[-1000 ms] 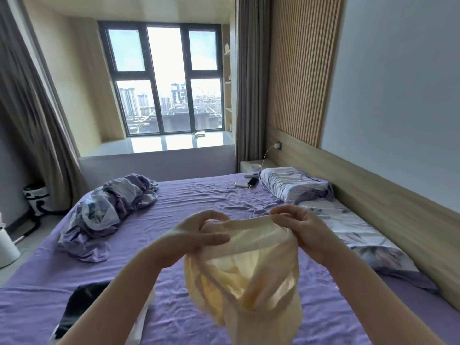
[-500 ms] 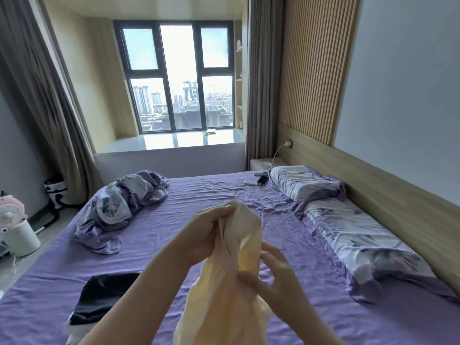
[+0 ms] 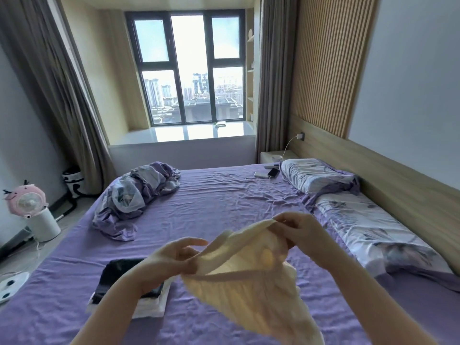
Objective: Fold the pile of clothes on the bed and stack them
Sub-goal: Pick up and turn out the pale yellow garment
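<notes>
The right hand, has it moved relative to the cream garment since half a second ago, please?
Yes. The right hand has risen from the cream garment's lower front to pinch its top edge, nearer the pillows.

The left forearm hides part of the stack (image 3: 149,308); the garment (image 3: 251,290) runs off the bottom edge, blurred.

A home bedroom is shown. A bed (image 3: 224,202) with pillows (image 3: 313,175), curtains (image 3: 271,78) and a city-view window (image 3: 189,68) are seen.

Bright window (image 3: 191,68), grey curtains (image 3: 52,78), slatted wood wall panel (image 3: 331,61)
</notes>
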### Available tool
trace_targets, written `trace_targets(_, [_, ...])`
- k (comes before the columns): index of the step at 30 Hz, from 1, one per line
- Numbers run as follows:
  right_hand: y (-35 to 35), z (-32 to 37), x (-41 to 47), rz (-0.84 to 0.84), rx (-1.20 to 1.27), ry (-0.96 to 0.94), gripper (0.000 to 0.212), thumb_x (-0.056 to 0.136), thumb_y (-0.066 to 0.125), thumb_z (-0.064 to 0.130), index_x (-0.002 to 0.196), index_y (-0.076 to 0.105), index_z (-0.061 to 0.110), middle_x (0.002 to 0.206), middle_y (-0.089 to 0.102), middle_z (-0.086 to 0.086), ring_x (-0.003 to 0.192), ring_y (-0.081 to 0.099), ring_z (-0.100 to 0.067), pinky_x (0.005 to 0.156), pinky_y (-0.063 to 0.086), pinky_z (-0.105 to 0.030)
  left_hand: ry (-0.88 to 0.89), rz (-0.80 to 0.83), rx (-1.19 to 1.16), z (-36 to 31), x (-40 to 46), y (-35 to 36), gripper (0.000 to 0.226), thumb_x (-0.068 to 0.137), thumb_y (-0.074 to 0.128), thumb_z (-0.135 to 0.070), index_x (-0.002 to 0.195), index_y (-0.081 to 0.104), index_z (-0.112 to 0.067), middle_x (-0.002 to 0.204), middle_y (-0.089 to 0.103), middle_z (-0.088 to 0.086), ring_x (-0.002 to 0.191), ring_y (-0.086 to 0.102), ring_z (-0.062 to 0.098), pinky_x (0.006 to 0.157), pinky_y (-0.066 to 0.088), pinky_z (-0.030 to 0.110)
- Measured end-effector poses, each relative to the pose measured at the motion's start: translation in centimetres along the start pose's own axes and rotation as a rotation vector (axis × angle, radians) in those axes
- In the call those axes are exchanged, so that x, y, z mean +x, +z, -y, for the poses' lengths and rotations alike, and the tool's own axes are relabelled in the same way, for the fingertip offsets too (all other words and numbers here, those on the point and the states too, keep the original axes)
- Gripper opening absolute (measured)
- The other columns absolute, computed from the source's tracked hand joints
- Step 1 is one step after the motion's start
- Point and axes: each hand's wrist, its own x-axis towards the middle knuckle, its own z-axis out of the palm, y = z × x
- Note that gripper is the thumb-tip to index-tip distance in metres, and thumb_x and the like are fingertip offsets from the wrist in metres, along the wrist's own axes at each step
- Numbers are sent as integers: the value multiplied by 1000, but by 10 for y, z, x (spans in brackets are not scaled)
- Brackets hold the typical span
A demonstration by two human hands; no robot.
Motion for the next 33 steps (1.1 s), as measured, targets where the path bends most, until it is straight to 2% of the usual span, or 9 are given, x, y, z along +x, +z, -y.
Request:
trace_targets(5, [17,7,-2,69,-93,-27,7,84,68,14,81,67,7,62,66,-10,58,60,-19,55,52,-31,287,-202,464,-33,10,62,72,66,80,-46,130,46,-40,130,46,-27,116,40,-19,90,31,-2])
trace_targets(7, [19,9,-6,26,-64,-44,8,83,70,14,78,65,10,57,64,-2,55,58,-15,53,51,-29,348,-229,501,-48,20,93,56,71,81,-32,121,54,-36,111,56,-28,98,48,-23,78,35,-1])
trace_targets(10, [19,3,-19,-132,-22,-75,11,82,72,16,77,62,14,55,58,4,53,53,-11,51,47,-29,408,-354,514,-61,38,115,16,78,75,-27,75,60,-30,58,53,-17,56,47,-8,56,35,12])
trace_targets(12, [21,-8,-36,-225,91,-31,12,81,72,18,82,61,13,61,60,0,59,57,-13,57,51,-38,391,-334,487,-59,47,119,35,81,73,-26,57,47,-24,48,42,-12,49,37,0,50,30,17])
trace_targets(19, [46,-53,-88,-130,-151,41,18,72,73,37,86,62,31,72,70,7,62,61,-1,58,44,-18,214,-437,237,-56,56,109,35,95,54,-18,61,44,-16,56,37,-3,54,34,11,52,27,28])
trace_targets(23, [48,-62,-97,-147,-249,-6,22,64,65,53,85,61,49,81,67,27,76,64,5,63,43,-11,116,-446,-354,-67,46,93,24,95,50,-11,73,56,-6,60,58,11,52,56,18,51,47,28])
trace_targets(27, [38,-43,-84,-150,-281,-74,26,75,72,23,68,63,47,70,64,24,65,56,6,62,38,-8,98,-468,-509,-69,37,76,23,96,49,-8,76,60,-5,56,64,6,50,61,15,48,51,23])
trace_targets(31, [18,-26,-71,-198,-247,-136,29,81,68,6,74,61,34,67,65,19,65,58,5,64,39,-8,136,-745,490,-39,33,30,16,93,58,-22,78,59,-17,74,62,2,75,57,23,69,44,36])
trace_targets(33, [13,-21,-65,-179,-254,-153,28,82,68,8,76,61,35,72,66,19,71,61,4,67,41,-10,328,-716,765,-37,18,36,12,84,66,-30,95,65,-26,99,66,-7,95,59,14,84,44,30])
